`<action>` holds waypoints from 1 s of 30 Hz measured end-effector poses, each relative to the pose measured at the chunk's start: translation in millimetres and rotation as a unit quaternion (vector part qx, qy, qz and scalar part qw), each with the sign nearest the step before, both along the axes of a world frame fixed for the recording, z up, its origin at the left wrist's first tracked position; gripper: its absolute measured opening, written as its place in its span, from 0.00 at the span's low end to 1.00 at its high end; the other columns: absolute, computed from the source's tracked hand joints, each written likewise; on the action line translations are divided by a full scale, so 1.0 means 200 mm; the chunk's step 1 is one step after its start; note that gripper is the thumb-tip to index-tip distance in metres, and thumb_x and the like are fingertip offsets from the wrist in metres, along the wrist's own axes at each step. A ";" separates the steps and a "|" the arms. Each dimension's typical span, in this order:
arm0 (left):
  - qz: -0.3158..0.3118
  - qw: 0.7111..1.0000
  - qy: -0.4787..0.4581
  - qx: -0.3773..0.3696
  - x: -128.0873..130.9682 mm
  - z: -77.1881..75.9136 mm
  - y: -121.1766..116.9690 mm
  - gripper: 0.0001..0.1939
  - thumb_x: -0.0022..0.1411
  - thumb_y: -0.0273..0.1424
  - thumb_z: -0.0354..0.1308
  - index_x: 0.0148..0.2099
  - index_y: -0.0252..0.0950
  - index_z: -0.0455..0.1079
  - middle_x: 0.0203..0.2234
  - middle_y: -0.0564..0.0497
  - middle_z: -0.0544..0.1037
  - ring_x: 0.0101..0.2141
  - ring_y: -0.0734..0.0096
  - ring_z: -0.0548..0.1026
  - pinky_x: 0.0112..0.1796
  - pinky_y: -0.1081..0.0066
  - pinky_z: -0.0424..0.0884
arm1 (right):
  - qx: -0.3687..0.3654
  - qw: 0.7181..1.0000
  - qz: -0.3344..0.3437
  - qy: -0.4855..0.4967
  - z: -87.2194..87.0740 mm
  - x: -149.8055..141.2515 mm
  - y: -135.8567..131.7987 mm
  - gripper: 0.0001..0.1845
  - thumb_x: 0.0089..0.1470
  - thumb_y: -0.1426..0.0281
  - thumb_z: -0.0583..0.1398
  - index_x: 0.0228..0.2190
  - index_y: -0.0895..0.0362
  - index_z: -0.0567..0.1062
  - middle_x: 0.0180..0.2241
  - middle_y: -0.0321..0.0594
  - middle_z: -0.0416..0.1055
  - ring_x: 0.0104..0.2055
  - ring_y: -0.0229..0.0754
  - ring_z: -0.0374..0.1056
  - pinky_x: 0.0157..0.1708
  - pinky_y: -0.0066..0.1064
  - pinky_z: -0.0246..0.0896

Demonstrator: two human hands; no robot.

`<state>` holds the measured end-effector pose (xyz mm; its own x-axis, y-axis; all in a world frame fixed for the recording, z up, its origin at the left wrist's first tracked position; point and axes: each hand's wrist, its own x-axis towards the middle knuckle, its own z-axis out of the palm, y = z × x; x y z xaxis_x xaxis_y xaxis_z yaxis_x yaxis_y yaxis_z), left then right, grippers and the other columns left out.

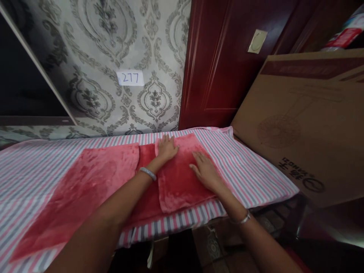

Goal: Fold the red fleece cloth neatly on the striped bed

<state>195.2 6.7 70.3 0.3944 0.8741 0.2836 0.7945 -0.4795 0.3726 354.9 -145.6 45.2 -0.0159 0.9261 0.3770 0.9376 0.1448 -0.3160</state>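
Note:
A plush red-pink cloth (182,185) lies on a striped sheet (250,167), with its left and right ends folded inward over a darker middle strip. My left hand (167,148) rests flat on the upper left corner of the right fold, fingers spread. On the right part of that same fold lies my right hand (206,170), palm down with its fingers stretched out. Neither hand grips anything. The left fold (105,170) is wider and reaches to the sheet's front left, partly hidden behind my left forearm.
A large cardboard box (301,121) stands at the right, with a red and white bottle-like item (347,34) above it. Behind the sheet are patterned wallpaper (155,100) with a "277" label (131,77), and a dark red door panel (222,76). A black screen (25,76) is at the left.

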 end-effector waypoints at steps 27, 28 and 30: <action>0.020 0.994 0.101 -0.032 0.03 -0.09 0.02 0.36 0.71 0.48 0.46 0.72 0.31 0.56 0.70 0.31 0.56 0.71 0.44 0.49 0.66 0.40 0.43 | -0.084 0.992 -0.081 -0.048 -0.03 0.16 0.68 0.28 0.72 0.59 0.46 0.66 0.57 0.64 0.69 0.52 0.56 0.72 0.55 0.47 0.68 0.61 0.35; 0.036 0.993 0.113 -0.025 0.00 -0.09 0.04 0.36 0.71 0.48 0.46 0.71 0.30 0.56 0.70 0.30 0.56 0.71 0.44 0.49 0.66 0.40 0.43 | -0.091 0.991 -0.078 -0.053 -0.03 0.16 0.71 0.28 0.72 0.59 0.47 0.67 0.56 0.62 0.71 0.50 0.52 0.73 0.54 0.44 0.68 0.60 0.36; 0.058 0.988 0.139 -0.036 -0.05 -0.12 0.07 0.38 0.71 0.49 0.45 0.72 0.29 0.54 0.71 0.29 0.54 0.71 0.42 0.48 0.66 0.41 0.43 | -0.117 0.989 -0.072 -0.058 -0.07 0.17 0.77 0.29 0.72 0.58 0.46 0.68 0.54 0.60 0.72 0.47 0.49 0.74 0.52 0.40 0.68 0.56 0.40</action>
